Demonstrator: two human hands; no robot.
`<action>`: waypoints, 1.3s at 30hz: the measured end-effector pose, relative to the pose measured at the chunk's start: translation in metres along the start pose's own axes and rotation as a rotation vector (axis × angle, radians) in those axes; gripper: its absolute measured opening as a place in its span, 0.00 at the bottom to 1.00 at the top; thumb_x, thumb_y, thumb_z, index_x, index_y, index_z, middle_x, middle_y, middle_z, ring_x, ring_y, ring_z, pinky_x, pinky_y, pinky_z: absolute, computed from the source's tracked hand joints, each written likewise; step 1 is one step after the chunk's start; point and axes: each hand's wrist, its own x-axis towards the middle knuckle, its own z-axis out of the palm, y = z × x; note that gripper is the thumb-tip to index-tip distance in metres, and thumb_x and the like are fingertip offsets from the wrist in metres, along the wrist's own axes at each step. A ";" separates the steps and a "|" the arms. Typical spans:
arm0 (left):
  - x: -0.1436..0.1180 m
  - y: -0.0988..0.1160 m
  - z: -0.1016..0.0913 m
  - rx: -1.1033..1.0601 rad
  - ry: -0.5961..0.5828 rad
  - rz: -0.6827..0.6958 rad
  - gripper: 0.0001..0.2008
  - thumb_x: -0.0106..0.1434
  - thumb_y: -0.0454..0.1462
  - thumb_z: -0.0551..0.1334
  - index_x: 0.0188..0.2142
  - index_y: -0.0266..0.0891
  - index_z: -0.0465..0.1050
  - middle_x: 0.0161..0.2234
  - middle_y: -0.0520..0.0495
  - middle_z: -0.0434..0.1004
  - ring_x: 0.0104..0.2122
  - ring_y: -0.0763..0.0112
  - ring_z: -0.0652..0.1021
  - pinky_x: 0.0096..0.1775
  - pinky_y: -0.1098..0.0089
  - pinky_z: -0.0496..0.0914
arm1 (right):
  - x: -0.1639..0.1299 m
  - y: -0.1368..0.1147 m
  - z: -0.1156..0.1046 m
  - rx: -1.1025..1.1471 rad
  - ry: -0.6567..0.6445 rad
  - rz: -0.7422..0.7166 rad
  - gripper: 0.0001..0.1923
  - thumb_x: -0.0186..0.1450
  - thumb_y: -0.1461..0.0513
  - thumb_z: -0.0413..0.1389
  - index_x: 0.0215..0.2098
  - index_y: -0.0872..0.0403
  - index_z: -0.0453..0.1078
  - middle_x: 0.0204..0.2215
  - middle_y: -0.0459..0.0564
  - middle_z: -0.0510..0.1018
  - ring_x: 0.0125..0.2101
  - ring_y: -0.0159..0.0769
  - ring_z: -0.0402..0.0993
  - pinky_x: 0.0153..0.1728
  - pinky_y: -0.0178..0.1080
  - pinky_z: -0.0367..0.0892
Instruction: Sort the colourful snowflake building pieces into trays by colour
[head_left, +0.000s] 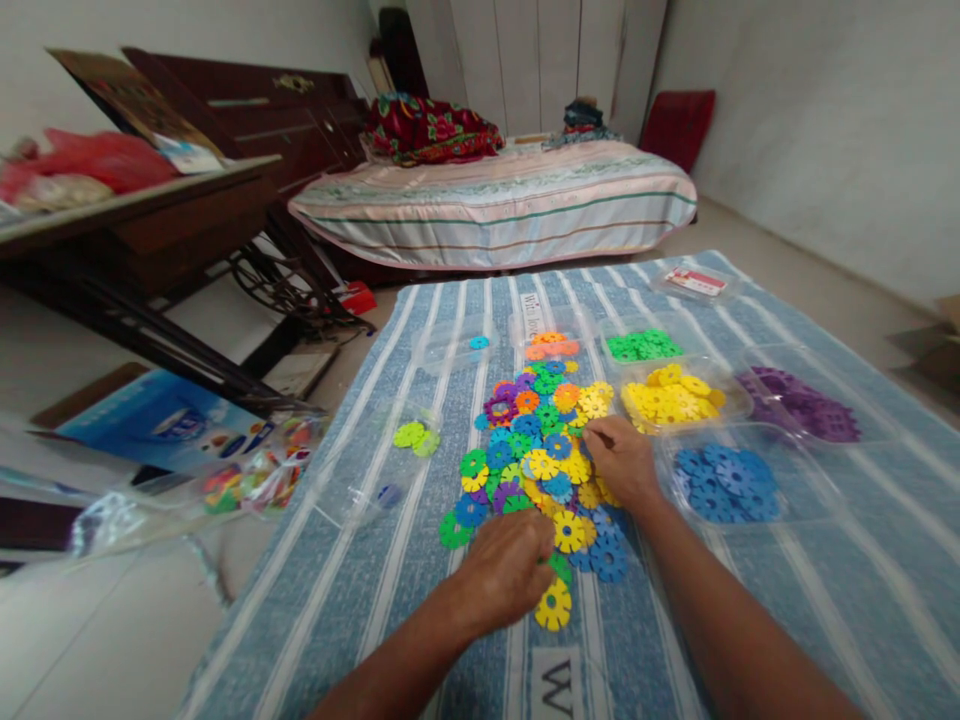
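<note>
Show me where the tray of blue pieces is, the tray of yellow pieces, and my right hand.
tray of blue pieces (806, 468): head view, bare clear rim at right.
tray of yellow pieces (739, 405): head view, clear right rim.
right hand (622, 460): head view, back of the hand.

Home bedroom: bed (495, 205), probably wardrobe (536, 60).

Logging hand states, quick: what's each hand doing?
Left hand: curled on the mixed pile; grip cannot be told.
Right hand: fingers down on pile; grip cannot be told.

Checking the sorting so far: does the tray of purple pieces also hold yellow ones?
No, the purple tray holds only purple pieces; yellow ones fill their own tray.
</note>
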 end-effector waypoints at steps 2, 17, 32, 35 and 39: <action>-0.002 0.002 -0.002 0.022 0.008 -0.006 0.06 0.54 0.32 0.55 0.32 0.40 0.65 0.34 0.49 0.73 0.35 0.67 0.72 0.34 0.70 0.61 | 0.000 0.000 0.000 -0.009 -0.002 -0.001 0.10 0.60 0.60 0.49 0.25 0.52 0.71 0.25 0.47 0.74 0.30 0.35 0.68 0.33 0.37 0.63; -0.011 0.003 0.004 0.055 -0.005 0.016 0.10 0.60 0.37 0.53 0.40 0.38 0.66 0.42 0.43 0.72 0.42 0.62 0.71 0.44 0.63 0.63 | 0.000 0.000 0.001 -0.021 -0.006 -0.006 0.10 0.60 0.60 0.49 0.25 0.52 0.70 0.26 0.47 0.74 0.30 0.35 0.68 0.34 0.37 0.62; -0.023 -0.002 0.025 -0.097 0.006 0.015 0.06 0.52 0.35 0.57 0.32 0.41 0.66 0.34 0.49 0.73 0.35 0.66 0.71 0.38 0.67 0.64 | 0.003 -0.005 0.004 -0.001 0.005 0.007 0.09 0.60 0.61 0.49 0.24 0.51 0.69 0.25 0.46 0.72 0.30 0.34 0.68 0.32 0.36 0.62; -0.016 0.002 0.006 -0.264 -0.013 -0.030 0.01 0.51 0.34 0.56 0.24 0.39 0.64 0.24 0.54 0.69 0.27 0.73 0.68 0.28 0.73 0.59 | 0.004 -0.003 0.005 0.010 0.011 0.002 0.09 0.60 0.62 0.49 0.24 0.51 0.69 0.25 0.47 0.73 0.30 0.35 0.68 0.33 0.36 0.62; 0.014 0.015 -0.025 -0.530 0.069 -0.056 0.04 0.49 0.34 0.59 0.21 0.37 0.64 0.18 0.57 0.62 0.21 0.78 0.64 0.23 0.76 0.54 | 0.004 -0.004 0.005 0.014 0.020 -0.014 0.10 0.60 0.62 0.49 0.24 0.51 0.69 0.24 0.47 0.72 0.29 0.35 0.67 0.32 0.36 0.62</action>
